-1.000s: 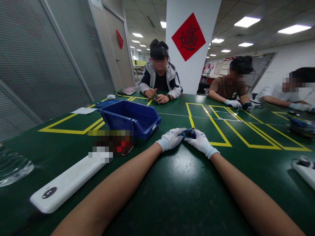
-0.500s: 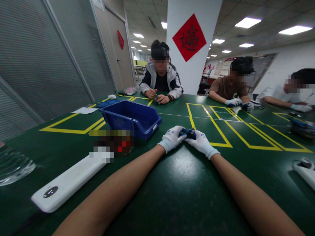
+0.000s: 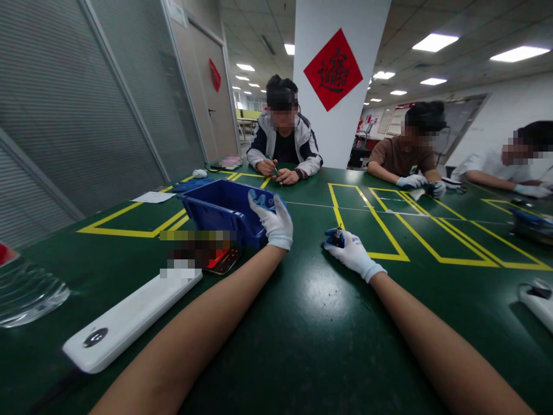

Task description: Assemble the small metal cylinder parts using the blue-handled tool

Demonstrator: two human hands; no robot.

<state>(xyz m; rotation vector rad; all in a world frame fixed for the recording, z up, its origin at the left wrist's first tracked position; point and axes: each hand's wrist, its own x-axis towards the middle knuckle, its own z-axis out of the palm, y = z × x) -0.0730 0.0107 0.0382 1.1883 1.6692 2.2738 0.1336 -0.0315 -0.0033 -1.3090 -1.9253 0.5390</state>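
My left hand [image 3: 276, 221], in a white glove with blue-coated fingers, is at the open front of a blue plastic bin [image 3: 207, 208]. Its fingers are spread apart, and nothing shows between them. My right hand [image 3: 351, 251], gloved the same way, rests low over the green table. Its fingers are wrapped around a small black cylindrical part [image 3: 339, 237] with a thin metal tip pointing up. The exact kind of this part is too small to make out. What lies inside the bin is mostly hidden by its walls and my left hand.
A white handheld device [image 3: 129, 317] and a dark phone-like object [image 3: 223, 260] lie left of my arm, near a clear water bottle [image 3: 30, 291]. Yellow tape marks rectangles on the table [image 3: 276, 357]. Three people sit across; a white device [image 3: 538, 302] lies at right.
My left hand has moved away from my right hand, leftward and up to the bin, and its fingers have opened. My right hand stays in place, still holding the black part.
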